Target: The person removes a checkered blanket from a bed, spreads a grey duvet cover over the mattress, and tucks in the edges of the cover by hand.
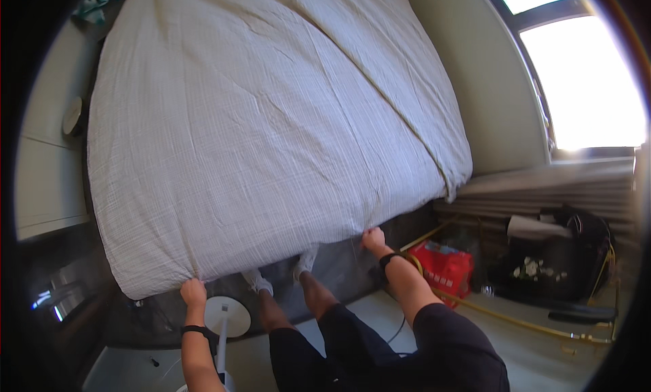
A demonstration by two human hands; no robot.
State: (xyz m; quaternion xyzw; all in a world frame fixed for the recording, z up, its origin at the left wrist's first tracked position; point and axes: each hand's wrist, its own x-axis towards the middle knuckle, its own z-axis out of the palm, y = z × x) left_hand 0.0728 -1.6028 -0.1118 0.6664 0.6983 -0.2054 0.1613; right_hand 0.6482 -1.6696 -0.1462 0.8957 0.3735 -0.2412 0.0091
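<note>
A pale, woven-textured bed cover (251,134) is spread over the bed and fills the upper middle of the head view. My left hand (194,292) is closed on its near edge toward the left, where a crease runs up from the grip. Farther right, my right hand (373,239) pinches the same near edge, with small folds gathering beside the fist. One long ridge crosses the cover diagonally from the top to its right corner. The fingertips of both hands are partly hidden by the cloth.
A white round base with a pole (227,317) stands beside my left forearm. At the right are a red bag (444,270), a gold-coloured metal frame (515,319) and a black bag (576,250). A bright window (583,80) is at upper right; pale cabinets (51,175) line the left.
</note>
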